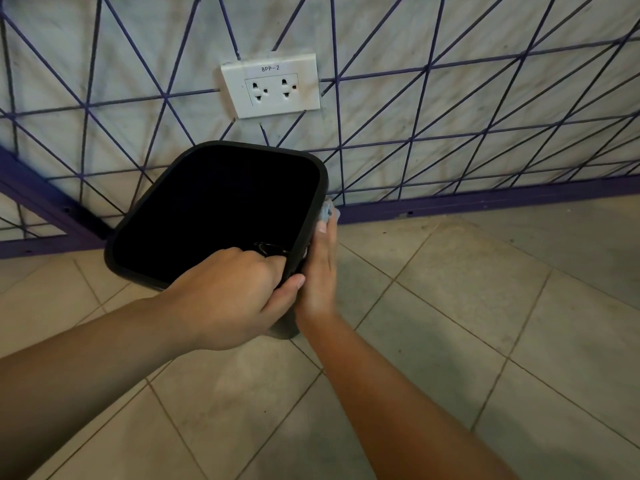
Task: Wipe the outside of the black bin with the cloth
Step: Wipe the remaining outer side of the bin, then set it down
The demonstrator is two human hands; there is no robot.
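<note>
Two hands [228, 289], one bin [322, 174], one cloth [327, 211].

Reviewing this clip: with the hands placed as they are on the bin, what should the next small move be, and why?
Probably slide the right hand with the cloth along the bin's right outer wall. That hand lies flat against that side, the cloth under its fingertips near the rim, and the left hand grips the near rim, steadying the bin.

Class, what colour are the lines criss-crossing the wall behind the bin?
Purple lines on a whitish wall, seen clearly in the head view.
</note>
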